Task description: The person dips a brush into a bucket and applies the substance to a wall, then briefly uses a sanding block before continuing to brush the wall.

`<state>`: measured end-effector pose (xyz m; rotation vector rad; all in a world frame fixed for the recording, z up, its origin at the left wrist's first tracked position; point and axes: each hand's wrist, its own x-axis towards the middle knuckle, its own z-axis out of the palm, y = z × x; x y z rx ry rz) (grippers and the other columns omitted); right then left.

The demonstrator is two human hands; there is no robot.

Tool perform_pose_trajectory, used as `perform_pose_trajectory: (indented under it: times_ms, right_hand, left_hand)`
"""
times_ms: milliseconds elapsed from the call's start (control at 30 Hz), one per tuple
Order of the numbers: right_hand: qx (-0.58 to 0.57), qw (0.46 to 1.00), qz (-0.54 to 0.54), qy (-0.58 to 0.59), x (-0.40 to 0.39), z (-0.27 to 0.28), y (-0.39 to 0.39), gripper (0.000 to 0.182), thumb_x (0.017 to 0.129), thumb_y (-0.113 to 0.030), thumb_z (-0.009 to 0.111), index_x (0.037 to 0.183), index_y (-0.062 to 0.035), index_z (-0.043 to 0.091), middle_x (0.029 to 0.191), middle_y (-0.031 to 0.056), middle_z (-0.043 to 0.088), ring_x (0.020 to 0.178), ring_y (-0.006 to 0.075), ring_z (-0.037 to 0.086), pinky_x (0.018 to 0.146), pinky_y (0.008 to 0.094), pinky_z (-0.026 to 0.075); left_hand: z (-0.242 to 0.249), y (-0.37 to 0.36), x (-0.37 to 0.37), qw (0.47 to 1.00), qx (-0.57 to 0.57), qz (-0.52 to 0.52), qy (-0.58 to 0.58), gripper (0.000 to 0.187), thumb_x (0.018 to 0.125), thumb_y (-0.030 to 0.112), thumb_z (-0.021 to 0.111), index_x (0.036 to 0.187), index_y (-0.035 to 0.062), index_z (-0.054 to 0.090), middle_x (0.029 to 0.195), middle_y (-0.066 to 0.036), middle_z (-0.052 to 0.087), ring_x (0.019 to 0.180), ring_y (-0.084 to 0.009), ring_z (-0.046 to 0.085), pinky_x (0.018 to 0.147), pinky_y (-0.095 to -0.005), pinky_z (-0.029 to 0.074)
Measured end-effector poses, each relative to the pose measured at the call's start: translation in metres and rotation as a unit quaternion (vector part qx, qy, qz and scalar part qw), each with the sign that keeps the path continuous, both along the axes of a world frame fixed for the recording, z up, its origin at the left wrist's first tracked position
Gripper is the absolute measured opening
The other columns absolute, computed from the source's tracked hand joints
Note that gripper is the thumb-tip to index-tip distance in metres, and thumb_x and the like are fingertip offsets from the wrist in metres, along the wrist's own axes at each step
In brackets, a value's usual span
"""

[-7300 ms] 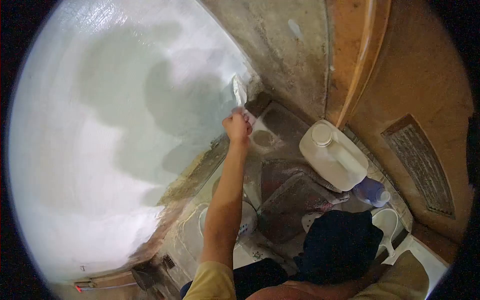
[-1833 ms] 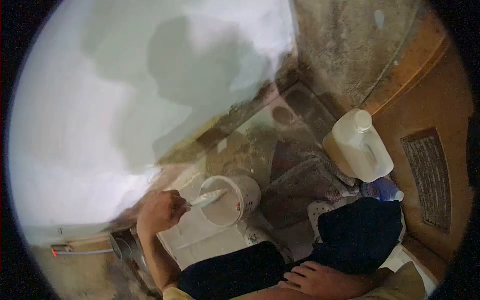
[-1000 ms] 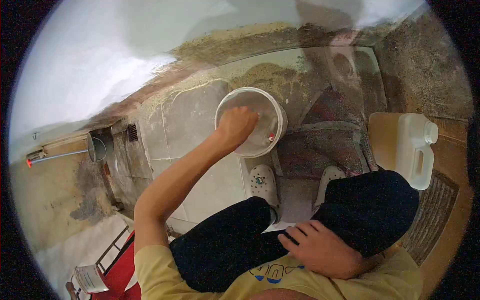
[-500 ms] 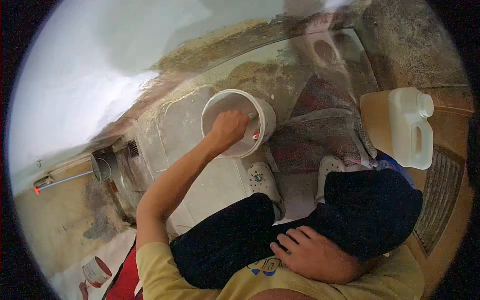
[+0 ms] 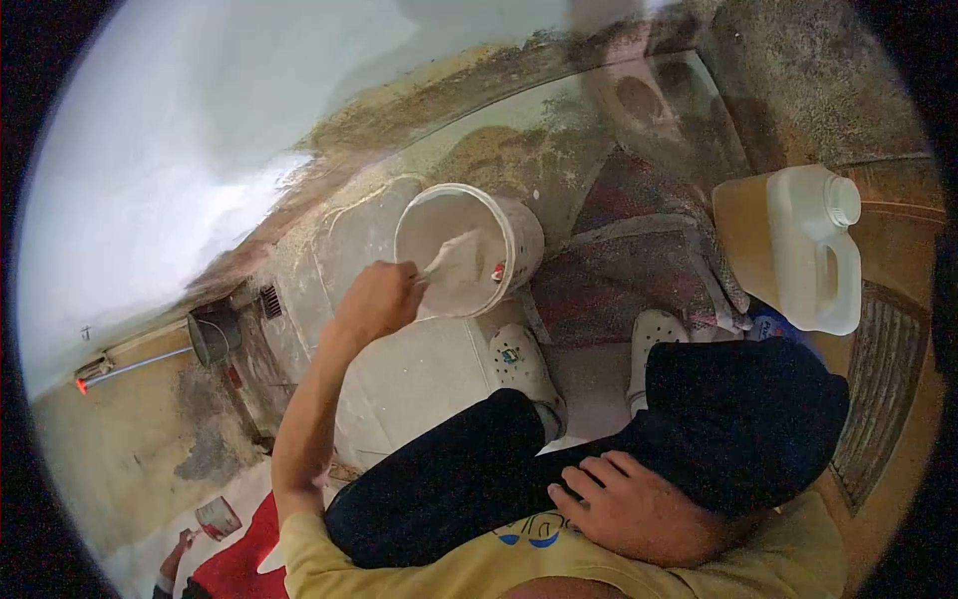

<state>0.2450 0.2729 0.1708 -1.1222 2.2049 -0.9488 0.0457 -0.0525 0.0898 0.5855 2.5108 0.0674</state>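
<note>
While the left hand [image 5: 374,299] grips the putty knife [image 5: 454,262] over the bucket [image 5: 467,250] (right hand [image 5: 629,504] flat on the thigh, at five o'clock), scrape excess on the rim.

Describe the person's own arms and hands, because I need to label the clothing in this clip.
Both hands are bare: no gloves, rings or watch show on the left hand or the right hand. The left forearm is uncovered up to a short yellow sleeve. The yellow shirt carries a blue print; dark trousers cover the legs.

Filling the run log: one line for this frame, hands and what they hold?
left hand: grips paintbrush, bristles white | brush over white bucket | right hand: rests on thigh, holds nothing | jug stands right of bucket
</note>
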Motion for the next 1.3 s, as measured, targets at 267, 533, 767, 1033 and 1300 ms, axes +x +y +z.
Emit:
perform_pose_trajectory:
  times_ms: [267, 533, 767, 1033, 1300]
  right_hand:
    - [-0.004, 1.000, 0.021, 0.002, -0.001, -0.002, 0.005, 0.034, 0.084, -0.018, 0.054, 0.111, 0.0001, 0.060, 0.109, 0.0143, 0.060, 0.102, 0.0276, 0.057, 0.088, 0.0421, 0.046]
    - [0.015, 0.998, 0.041, -0.034, -0.001, 0.005, 0.008, 0.037, 0.086, -0.017, 0.054, 0.119, 0.0001, 0.057, 0.114, 0.0170, 0.058, 0.110, 0.0290, 0.055, 0.095, 0.0412, 0.044]
    - [0.001, 1.000, -0.005, -0.002, 0.016, 0.005, 0.009, 0.038, 0.086, -0.017, 0.054, 0.119, 0.0013, 0.056, 0.114, 0.0167, 0.057, 0.110, 0.0290, 0.055, 0.094, 0.0407, 0.044]
    - [0.010, 0.997, -0.077, 0.017, 0.026, 0.021, 0.013, 0.036, 0.087, -0.018, 0.054, 0.119, -0.0012, 0.056, 0.114, 0.0136, 0.056, 0.106, 0.0256, 0.054, 0.091, 0.0364, 0.044]
    - [0.008, 0.998, -0.055, -0.013, 0.030, 0.008, 0.007, 0.035, 0.088, -0.018, 0.056, 0.119, -0.0022, 0.056, 0.118, 0.0141, 0.055, 0.110, 0.0243, 0.051, 0.090, 0.0366, 0.043]
  left_hand:
    - [0.024, -0.033, 0.025, 0.970, 0.136, 0.201, 0.017, 0.025, 0.082, 0.019, 0.070, 0.076, -0.0018, 0.057, 0.053, -0.014, 0.045, 0.047, -0.0202, 0.044, 0.047, -0.0372, 0.035]
    - [0.023, -0.035, 0.018, 0.965, 0.121, 0.228, 0.049, 0.031, 0.080, 0.022, 0.075, 0.072, -0.0008, 0.055, 0.053, -0.002, 0.029, 0.051, -0.0077, 0.029, 0.045, -0.0300, 0.025]
    - [0.011, 0.008, -0.007, 0.901, 0.345, 0.235, -0.118, 0.035, 0.092, 0.022, 0.061, 0.065, 0.0036, 0.050, 0.055, 0.005, 0.036, 0.051, -0.0049, 0.030, 0.045, -0.0270, 0.026]
    - [0.010, 0.107, -0.071, 0.842, 0.463, 0.138, -0.240, 0.036, 0.096, 0.024, 0.056, 0.065, 0.0092, 0.045, 0.055, 0.005, 0.040, 0.045, -0.0044, 0.031, 0.041, -0.0248, 0.022]
    - [0.041, 0.211, -0.081, 0.748, 0.487, 0.263, -0.367, 0.036, 0.099, 0.031, 0.051, 0.070, 0.0102, 0.044, 0.053, 0.006, 0.030, 0.045, -0.0063, 0.031, 0.041, -0.0248, 0.025]
